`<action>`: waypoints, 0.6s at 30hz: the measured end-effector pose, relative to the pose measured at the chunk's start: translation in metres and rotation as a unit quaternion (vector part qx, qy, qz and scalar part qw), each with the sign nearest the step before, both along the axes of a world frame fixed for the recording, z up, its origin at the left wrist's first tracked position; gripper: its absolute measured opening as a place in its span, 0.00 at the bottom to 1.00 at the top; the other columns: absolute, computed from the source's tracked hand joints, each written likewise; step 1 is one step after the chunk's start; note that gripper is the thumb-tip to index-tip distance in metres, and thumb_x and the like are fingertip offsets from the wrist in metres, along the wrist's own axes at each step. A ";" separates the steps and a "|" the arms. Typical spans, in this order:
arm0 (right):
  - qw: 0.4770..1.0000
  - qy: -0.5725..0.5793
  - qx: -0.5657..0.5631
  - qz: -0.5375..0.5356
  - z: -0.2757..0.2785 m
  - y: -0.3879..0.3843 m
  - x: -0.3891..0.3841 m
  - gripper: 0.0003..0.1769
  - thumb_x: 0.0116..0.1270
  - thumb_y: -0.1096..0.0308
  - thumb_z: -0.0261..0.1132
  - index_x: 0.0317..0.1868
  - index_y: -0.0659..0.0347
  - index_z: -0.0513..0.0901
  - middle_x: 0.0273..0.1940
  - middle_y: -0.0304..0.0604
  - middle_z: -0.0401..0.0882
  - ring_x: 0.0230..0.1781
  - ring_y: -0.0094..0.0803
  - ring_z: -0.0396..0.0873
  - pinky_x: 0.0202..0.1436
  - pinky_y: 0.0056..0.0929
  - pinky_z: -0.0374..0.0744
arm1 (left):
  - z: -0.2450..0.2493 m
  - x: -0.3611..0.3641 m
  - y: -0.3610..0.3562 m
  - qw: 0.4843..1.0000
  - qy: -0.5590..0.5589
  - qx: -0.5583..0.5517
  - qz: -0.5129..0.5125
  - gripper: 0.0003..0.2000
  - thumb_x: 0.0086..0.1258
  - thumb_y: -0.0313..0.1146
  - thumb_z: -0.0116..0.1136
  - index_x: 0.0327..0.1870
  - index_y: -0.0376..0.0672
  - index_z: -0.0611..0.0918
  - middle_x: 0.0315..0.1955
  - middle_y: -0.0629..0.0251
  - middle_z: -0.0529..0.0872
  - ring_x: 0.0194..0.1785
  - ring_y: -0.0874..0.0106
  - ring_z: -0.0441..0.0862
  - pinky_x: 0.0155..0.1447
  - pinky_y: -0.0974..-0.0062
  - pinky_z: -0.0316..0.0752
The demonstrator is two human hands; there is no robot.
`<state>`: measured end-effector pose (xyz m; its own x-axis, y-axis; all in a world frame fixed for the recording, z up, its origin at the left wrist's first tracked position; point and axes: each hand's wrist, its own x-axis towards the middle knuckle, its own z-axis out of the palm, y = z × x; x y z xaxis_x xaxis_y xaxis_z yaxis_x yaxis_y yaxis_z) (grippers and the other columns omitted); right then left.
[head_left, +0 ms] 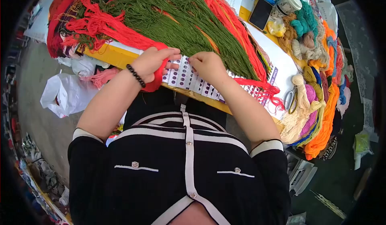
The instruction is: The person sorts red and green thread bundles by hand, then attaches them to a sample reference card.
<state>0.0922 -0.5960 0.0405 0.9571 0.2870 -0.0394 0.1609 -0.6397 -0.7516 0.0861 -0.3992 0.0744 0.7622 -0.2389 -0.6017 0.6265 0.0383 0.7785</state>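
My left hand (155, 66), with a dark bead bracelet on its wrist, holds a bundle of red yarn (157, 80) that passes over the palm behind the thumb. Its fingertips reach over white cards with rows of purple-ringed holes (184, 74). Close by, my right hand (210, 67) is closed in a pinch at the upper edge of these cards; whatever lies between its fingertips is too small to make out. Beyond both hands spreads a thick mass of dark green yarn (173, 27), with more red yarn (225, 13) along its right side.
At the right lie scissors (290, 100), cream yarn (298, 112) and orange yarn (325, 124). A phone (260, 14) and a white tub (287, 4) stand farther back. A white plastic bag (66, 94) is below the table's yellow edge (110, 56) at left.
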 end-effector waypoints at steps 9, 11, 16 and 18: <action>0.968 0.239 0.070 -0.040 -0.005 0.003 0.016 0.15 0.61 0.61 0.57 0.26 0.64 0.82 0.21 0.43 0.81 0.21 0.32 0.79 0.32 0.32 0.76 | -0.030 0.002 -0.033 0.992 -0.105 0.072 0.000 0.10 0.66 0.30 0.55 0.45 0.37 0.74 0.34 0.66 0.78 0.34 0.77 0.77 0.36 0.80 0.73; 0.952 0.281 0.107 -0.063 -0.001 0.002 0.016 0.16 0.61 0.61 0.57 0.26 0.65 0.82 0.19 0.42 0.79 0.18 0.30 0.77 0.29 0.31 0.76 | -0.041 0.007 -0.033 0.992 -0.101 0.081 0.002 0.09 0.65 0.26 0.55 0.43 0.37 0.73 0.31 0.66 0.77 0.29 0.79 0.74 0.32 0.82 0.72; 0.991 0.132 -0.015 -0.007 -0.018 0.008 0.013 0.18 0.65 0.58 0.54 0.30 0.66 0.80 0.25 0.51 0.80 0.26 0.44 0.79 0.34 0.39 0.76 | -0.048 0.008 -0.035 0.978 -0.130 0.160 0.015 0.10 0.59 0.25 0.55 0.42 0.36 0.75 0.24 0.67 0.79 0.27 0.79 0.77 0.31 0.80 0.73; 0.995 0.050 -0.075 0.034 -0.011 0.010 0.008 0.20 0.68 0.55 0.51 0.32 0.66 0.77 0.32 0.60 0.78 0.35 0.56 0.77 0.40 0.46 0.74 | -0.047 0.006 -0.035 0.974 -0.137 0.179 0.006 0.10 0.59 0.26 0.56 0.42 0.37 0.75 0.23 0.66 0.80 0.27 0.76 0.78 0.31 0.78 0.73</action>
